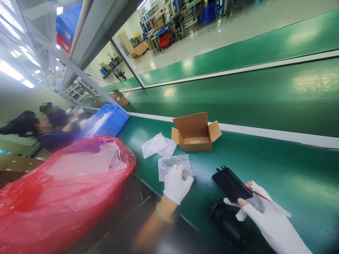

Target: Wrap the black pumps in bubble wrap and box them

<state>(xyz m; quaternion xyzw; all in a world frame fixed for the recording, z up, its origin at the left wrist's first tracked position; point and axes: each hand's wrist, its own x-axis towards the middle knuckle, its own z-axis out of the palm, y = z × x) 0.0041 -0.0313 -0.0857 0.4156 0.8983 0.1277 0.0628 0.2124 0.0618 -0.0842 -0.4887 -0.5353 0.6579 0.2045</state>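
My left hand, in a white glove, rests with curled fingers on a silver bubble-wrap bag lying on the green bench top. My right hand, also gloved with bare fingertips, grips a flat black device with a thin red wire by its near end, held just above the bench. An open brown cardboard box stands behind, flaps up. Two more bubble-wrap sheets lie left of the box.
A big red plastic bag fills the lower left. A blue crate sits beyond it. A dark object lies under my right hand. Other people sit at far left. A green conveyor belt runs behind the white rail.
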